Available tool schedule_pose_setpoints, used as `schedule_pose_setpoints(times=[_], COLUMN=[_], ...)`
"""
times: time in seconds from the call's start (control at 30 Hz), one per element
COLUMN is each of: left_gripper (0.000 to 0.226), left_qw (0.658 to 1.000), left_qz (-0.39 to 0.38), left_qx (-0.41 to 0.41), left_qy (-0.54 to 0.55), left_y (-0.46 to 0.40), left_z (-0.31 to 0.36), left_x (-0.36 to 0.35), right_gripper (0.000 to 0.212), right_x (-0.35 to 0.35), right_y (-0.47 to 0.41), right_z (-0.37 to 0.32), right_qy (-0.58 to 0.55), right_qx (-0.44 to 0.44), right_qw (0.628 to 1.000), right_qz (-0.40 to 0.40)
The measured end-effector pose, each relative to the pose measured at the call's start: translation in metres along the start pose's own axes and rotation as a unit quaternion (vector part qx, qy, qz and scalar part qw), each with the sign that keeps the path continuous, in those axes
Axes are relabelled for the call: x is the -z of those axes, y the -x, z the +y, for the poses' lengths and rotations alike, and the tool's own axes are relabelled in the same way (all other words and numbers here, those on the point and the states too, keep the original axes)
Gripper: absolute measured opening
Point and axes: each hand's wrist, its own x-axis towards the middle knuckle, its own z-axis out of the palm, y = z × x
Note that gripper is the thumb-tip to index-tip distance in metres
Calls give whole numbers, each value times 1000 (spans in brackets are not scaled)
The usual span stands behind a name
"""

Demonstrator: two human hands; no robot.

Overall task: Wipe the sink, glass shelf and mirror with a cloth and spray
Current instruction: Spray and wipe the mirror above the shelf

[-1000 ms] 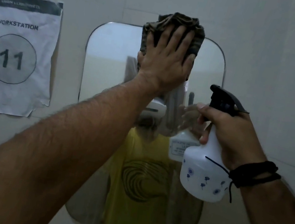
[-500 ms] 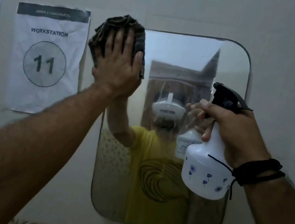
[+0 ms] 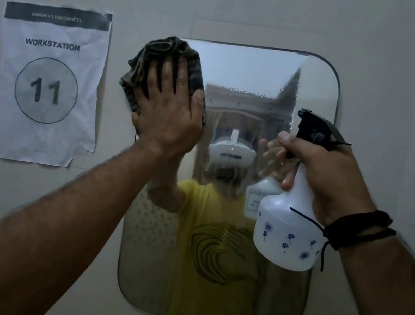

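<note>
At upper left of the mirror (image 3: 244, 81), left hand (image 3: 167, 112) presses cloth (image 3: 163, 51) flat with straight fingers; unwiped glass lies right and below, while right hand (image 3: 329, 177) grips spray bottle (image 3: 288, 226).

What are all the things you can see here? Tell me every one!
mirror: 1, silvery with rounded corners, on the wall, middle of the view
cloth: 1, dark and bunched, pressed on the mirror's top left corner
spray bottle: 1, white with small blue flowers and a black trigger top, held up at the right
paper sign: 1, white, reads WORKSTATION 11, stuck on the wall at the left
wall: 1, pale tiles, all around
wrist cord: 1, black, on the right wrist
left hand: 1, flat on the cloth
right hand: 1, grips the bottle's neck
</note>
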Motion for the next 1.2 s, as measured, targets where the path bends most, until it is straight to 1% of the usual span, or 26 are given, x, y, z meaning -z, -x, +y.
schedule_pose_setpoints(times=[0.1,0.2,0.27,0.33,0.43,0.5,0.6,0.7,0.83,1.0,1.1,1.2], left_gripper=[69,70,71,71,71,71,71,73,72,72,75,71], left_qw=[999,999,999,998,994,987,978,971,968,961,960,965], left_qz=[-9,-19,-23,-30,-57,-81,-109,-128,-127,-114,-110,-94], left_qx=[-33,-22,-17,-32,-66,-107,-161,-193,-212,-252,-256,-243], left_qy=[15,36,41,46,71,83,76,60,44,24,31,37], left_y=[17,23,24,25,30,37,51,59,62,67,72,77], left_z=[21,43,54,68,104,134,178,202,201,187,172,152], left_x=[-7,-10,-10,-10,-11,-14,-19,-22,-25,-25,-25,-24], right_gripper=[26,23,25,28,24,24,17,10,10,10,10,15], right_x=[5,12,18,24,34,42,56,67,68,53,46,37], right_y=[1,7,12,17,25,29,33,38,44,47,48,49], right_z=[4,3,2,0,-2,-3,-3,-1,5,11,13,14], right_qy=[-4,3,5,-1,-3,6,18,31,46,35,27,33], right_qx=[-1,4,10,11,4,3,1,1,-12,-43,-48,-42], right_qw=[1000,1000,1000,1000,999,999,998,997,996,997,997,997], right_qz=[-1,4,9,18,31,43,58,72,75,61,57,48])
